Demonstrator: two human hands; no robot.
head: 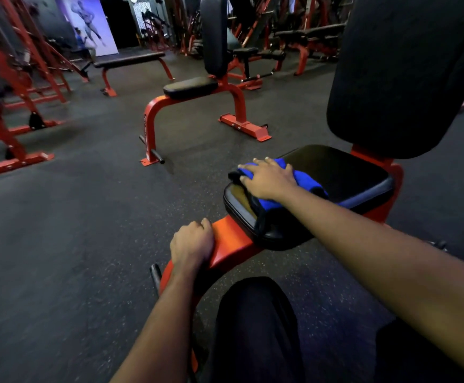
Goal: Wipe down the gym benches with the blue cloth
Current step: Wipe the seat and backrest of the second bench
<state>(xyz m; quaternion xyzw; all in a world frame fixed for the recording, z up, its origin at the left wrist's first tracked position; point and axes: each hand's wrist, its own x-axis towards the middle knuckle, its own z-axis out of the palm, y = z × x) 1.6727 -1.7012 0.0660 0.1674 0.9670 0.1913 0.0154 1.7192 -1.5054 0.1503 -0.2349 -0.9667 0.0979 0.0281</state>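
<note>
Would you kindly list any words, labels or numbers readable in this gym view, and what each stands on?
No text can be read here.
Next bench, red front leg: a faint vertical marking, too small and blurred to read.
Wall poster: a figure only, no legible words.

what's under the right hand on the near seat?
A folded blue cloth, pressed flat by the right hand onto the black seat pad. The cloth's middle is hidden by the palm, and the pad beneath the cloth is covered.
</note>
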